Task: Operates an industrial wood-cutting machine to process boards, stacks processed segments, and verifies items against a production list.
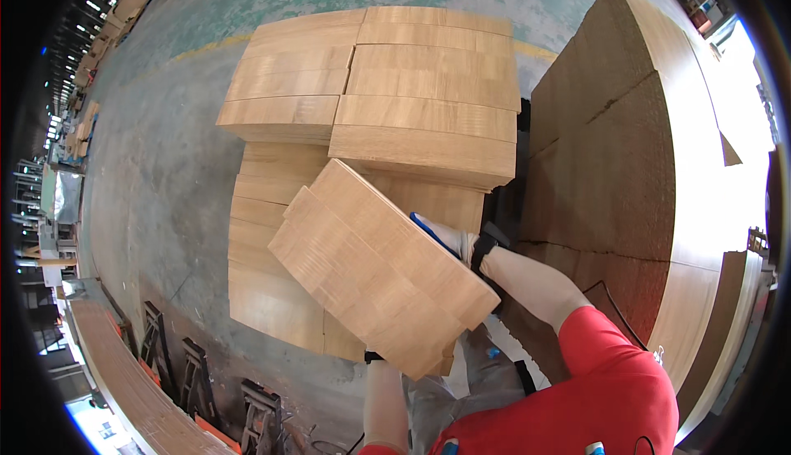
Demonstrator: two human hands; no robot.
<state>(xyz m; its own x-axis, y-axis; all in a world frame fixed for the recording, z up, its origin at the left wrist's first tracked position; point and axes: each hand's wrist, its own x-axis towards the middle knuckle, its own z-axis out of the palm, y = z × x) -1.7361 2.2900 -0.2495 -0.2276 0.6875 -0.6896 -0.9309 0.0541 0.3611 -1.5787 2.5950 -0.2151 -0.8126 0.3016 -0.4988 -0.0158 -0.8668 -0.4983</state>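
Note:
Several light-brown wood panels [383, 261], stacked and slightly offset, lie slantwise in front of me over a lower stack. Along their right long edge is my right hand [438, 234], in a pale glove with blue on it, closed against the side of the panels. A black band circles that wrist. My left forearm [386, 401] comes up from the lower edge to the panels' near left side. The left hand is hidden beneath them, so its fingers do not show. Under the panels, a lower layer of wood panels [276, 290] is partly covered.
Behind stands a higher block of stacked panels [424, 117]. A tall panel stack [606, 175] rises close on my right. At the lower left are black metal stands [198, 381] and a long pile of boards [124, 372]. A yellow line [210, 46] crosses the grey-green floor.

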